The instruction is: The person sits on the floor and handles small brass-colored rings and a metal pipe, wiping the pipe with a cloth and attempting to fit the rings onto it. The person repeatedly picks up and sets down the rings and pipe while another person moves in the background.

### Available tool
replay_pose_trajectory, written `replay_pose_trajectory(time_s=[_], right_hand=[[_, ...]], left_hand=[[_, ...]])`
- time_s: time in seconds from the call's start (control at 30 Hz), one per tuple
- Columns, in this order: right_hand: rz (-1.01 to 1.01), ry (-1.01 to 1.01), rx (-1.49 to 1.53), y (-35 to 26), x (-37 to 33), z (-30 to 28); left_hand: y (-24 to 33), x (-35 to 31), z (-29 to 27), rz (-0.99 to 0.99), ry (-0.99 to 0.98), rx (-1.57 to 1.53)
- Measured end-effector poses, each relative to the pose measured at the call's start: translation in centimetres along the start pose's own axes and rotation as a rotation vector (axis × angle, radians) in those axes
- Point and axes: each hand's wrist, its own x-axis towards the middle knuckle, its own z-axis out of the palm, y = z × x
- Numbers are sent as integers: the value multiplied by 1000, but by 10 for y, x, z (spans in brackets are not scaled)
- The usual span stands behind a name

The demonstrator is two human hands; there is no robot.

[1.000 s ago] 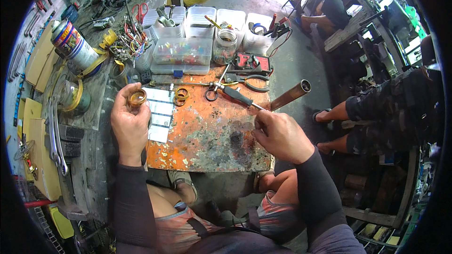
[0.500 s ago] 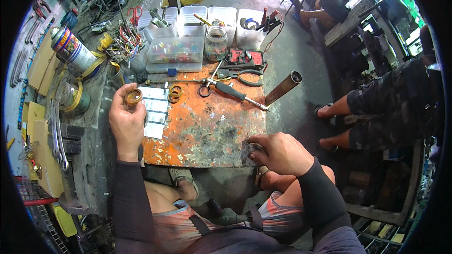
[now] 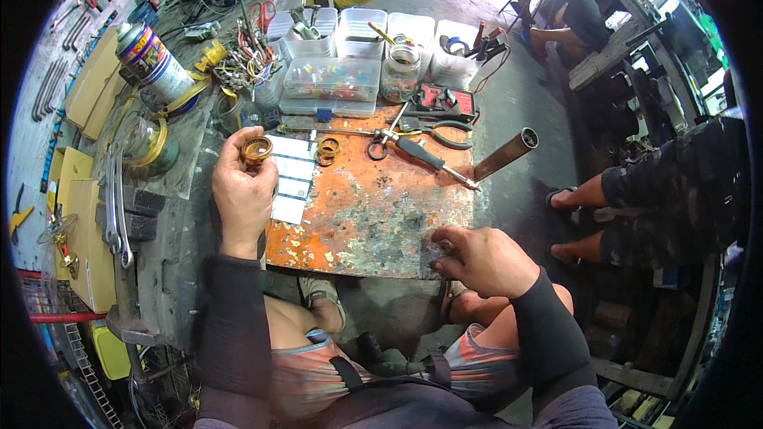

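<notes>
My left hand [image 3: 245,195] pinches an amber-brown ring [image 3: 257,151] between thumb and fingers, above the left edge of the orange, paint-worn board [image 3: 358,214]. Beneath that hand lies a white printed paper [image 3: 291,179]. Two similar amber rings [image 3: 327,151] rest by the paper's right edge. My right hand [image 3: 494,260] is over the board's near right corner, its thumb and forefinger curled together; whatever they grip is dark and too unclear to name. Farther back lie a black ring [image 3: 377,149], a grey-handled tool with a metal shaft [image 3: 420,153] and pliers [image 3: 449,136].
A brown metal tube [image 3: 506,155] stands at the board's right edge. Clear plastic bins [image 3: 362,32], a parts case [image 3: 330,83] and a glass jar [image 3: 400,75] line the back. At left are a spray can [image 3: 155,62] and wrenches [image 3: 115,206]. Another person's legs [image 3: 584,187] are at right.
The whole scene has shifted right in the picture as the view turned left. My left hand still holds the amber ring, now tilted slightly differently. The right hand stays near the board's corner.
</notes>
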Motion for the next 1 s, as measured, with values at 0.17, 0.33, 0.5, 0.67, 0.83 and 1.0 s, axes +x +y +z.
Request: replay_pose_trajectory(time_s=[0.17,0.33,0.5,0.67,0.83,1.0], right_hand=[[1,15,-3,-4,2,1],[-44,36,-15,-1,5,5],[-91,54,-63,-4,9,6],[-207,145,-73,-11,15,21],[-334,203,-198,-26,25,38],[-283,139,-282,-47,35,39]], left_hand=[[-1,1,0,15,30,-52],[1,0,1,-1,27,-30],[4,0,-1,-3,25,-25],[-1,0,1,55,61,-51],[4,-1,0,22,23,-12],[5,0,-4,99,5,89]])
